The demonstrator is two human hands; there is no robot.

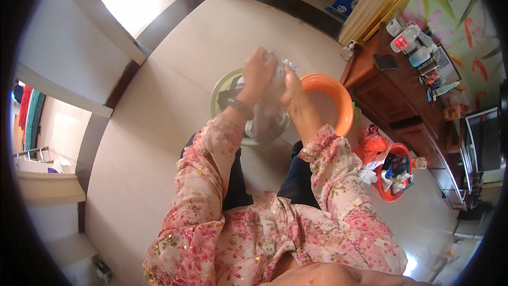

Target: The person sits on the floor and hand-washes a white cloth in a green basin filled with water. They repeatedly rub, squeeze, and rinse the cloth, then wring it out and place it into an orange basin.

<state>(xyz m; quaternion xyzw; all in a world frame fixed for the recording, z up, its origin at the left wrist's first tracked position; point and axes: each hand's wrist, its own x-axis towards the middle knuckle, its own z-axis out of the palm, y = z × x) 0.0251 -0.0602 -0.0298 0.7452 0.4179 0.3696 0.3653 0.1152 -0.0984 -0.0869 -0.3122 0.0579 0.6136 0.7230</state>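
Above a pale green basin on the floor, my left hand and my right hand both grip a light grey, wet-looking cloth, whose lower part hangs down over the basin. Motion blurs the cloth. My left hand is closed on its upper end, and my right hand presses it from the other side. Darker fabric lies in the green basin, partly hidden by my left forearm. Just right of it stands an orange basin, its left side hidden behind my right hand and wrist.
A wooden cabinet with bottles and a phone on top stands at the right. Near it on the floor are a red basket of bottles and a red plastic bag. A white wall and doorways border the tiled floor.
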